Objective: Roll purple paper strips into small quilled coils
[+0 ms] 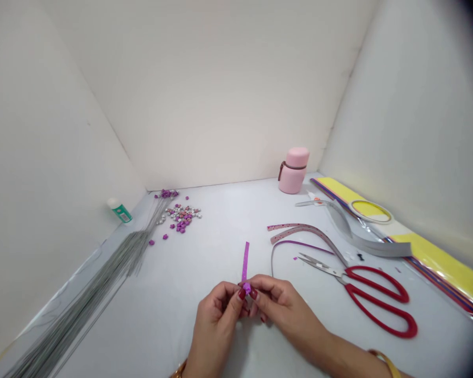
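Pale walls close in a white table, which runs back to its far edge between wires along the left and scissors over on the right, and at centre front the left hand and right hand, both curled nearly closed, pinch a purple strip at its bunched end.

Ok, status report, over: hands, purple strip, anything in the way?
Left hand, right hand: both pinching purple strip. Strip: near end bunched, far end free. Scissors off to the right, clear of both hands.
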Demonstrator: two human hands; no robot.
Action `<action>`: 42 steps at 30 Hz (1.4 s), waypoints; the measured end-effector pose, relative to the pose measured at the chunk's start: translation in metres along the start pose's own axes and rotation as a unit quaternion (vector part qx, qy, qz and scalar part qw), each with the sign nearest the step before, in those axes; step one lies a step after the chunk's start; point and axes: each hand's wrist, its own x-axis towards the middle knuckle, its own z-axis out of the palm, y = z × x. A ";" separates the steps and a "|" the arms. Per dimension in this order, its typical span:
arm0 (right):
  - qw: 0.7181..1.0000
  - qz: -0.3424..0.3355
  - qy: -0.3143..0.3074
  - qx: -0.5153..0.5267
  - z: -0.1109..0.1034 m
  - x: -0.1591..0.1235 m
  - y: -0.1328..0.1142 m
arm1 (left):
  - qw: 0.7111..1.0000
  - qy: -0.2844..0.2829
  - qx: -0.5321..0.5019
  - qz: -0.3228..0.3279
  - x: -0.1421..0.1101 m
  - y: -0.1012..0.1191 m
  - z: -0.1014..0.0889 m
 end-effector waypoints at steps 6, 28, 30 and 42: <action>0.999 0.016 0.014 0.025 0.001 0.000 -0.004 | 0.999 -0.003 0.036 0.022 -0.002 -0.001 0.000; 0.994 0.078 0.003 0.079 -0.004 0.004 0.008 | 0.992 -0.009 -0.104 -0.078 0.006 0.003 -0.005; 0.994 0.082 -0.001 0.074 -0.003 0.004 0.007 | 0.989 0.012 -0.121 -0.081 0.006 0.002 -0.003; 0.996 0.081 -0.007 0.034 -0.001 0.002 0.004 | 0.999 0.000 0.046 0.019 0.006 0.006 -0.010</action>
